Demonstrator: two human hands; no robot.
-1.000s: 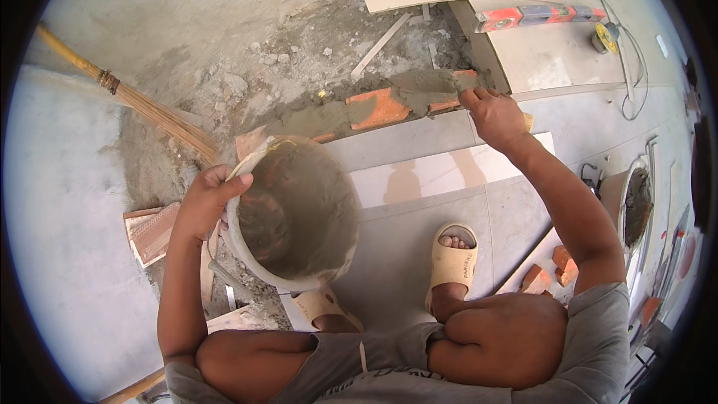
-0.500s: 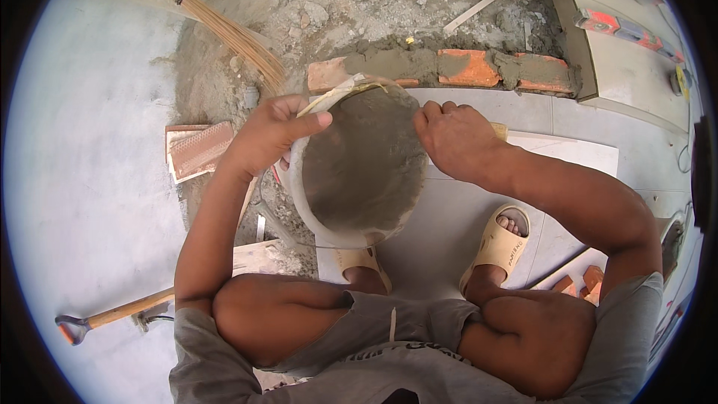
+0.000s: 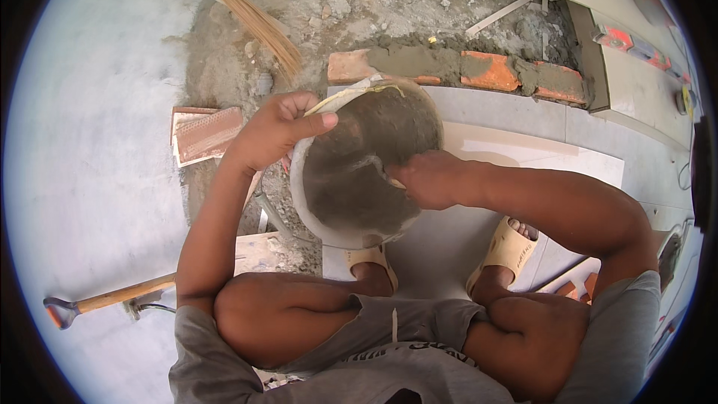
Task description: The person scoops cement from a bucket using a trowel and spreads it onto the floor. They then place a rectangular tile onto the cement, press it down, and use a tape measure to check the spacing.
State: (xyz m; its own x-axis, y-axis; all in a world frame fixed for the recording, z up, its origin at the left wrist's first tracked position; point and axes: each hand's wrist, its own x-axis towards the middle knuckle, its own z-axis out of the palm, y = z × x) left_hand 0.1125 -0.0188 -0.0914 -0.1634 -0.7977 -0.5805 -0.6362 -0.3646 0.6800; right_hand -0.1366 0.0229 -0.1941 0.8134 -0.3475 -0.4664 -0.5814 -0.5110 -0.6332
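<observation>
My left hand [image 3: 288, 126] grips the far left rim of a pale bucket [image 3: 301, 198], thumb over the edge. The bucket is tilted, its mouth facing me, and grey wet mortar [image 3: 344, 198] coats or fills its inside. My right hand [image 3: 430, 179] is inside the mouth, fingers closed round the pale handle of a trowel [image 3: 372, 162]. The trowel's curved metal neck shows, but its blade is hidden in the mortar. Just beyond the bucket lies a row of orange bricks [image 3: 490, 71] with mortar on and between them.
A stick broom [image 3: 258, 22] lies at the far left above textured tile pieces [image 3: 209, 135]. A wooden-handled tool [image 3: 123, 293] rests at the lower left. Right of the bricks are pale boards [image 3: 636, 82] and a red spirit level [image 3: 643, 52]. Rubble [image 3: 340, 6] covers the ground behind.
My right hand has moved from the bucket's right rim down into its mouth, bringing the trowel into the mortar. My left hand keeps its hold on the rim. The view has shifted slightly.
</observation>
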